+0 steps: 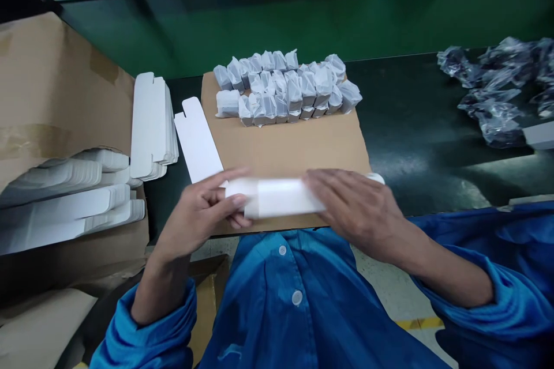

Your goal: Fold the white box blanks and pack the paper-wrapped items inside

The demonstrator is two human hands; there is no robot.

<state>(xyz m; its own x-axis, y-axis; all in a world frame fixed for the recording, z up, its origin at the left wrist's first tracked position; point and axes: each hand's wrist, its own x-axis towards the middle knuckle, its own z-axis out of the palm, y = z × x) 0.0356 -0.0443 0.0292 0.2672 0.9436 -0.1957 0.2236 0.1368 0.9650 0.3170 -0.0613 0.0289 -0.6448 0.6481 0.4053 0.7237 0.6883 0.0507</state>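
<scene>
A white carton (281, 197), long and narrow and slightly blurred, lies level between my two hands over the near edge of the cardboard sheet (298, 150). My left hand (208, 207) pinches its left end, thumb in front and fingers behind. My right hand (355, 202) lies over its right part with the fingers wrapped across the top; a white flap shows beyond the knuckles. Just past my left hand rests a flat white carton blank (199, 141). Rows of small grey items in thin translucent wrap (281, 89) stand at the far side of the sheet.
Left, a stack of flat white cartons (151, 127) stands beside a large cardboard box (64, 86) holding many more. Crumpled clear plastic bags (497, 86) lie on the dark bench (402, 132) at right, near a white box (539, 135). A green panel (277, 29) backs the bench.
</scene>
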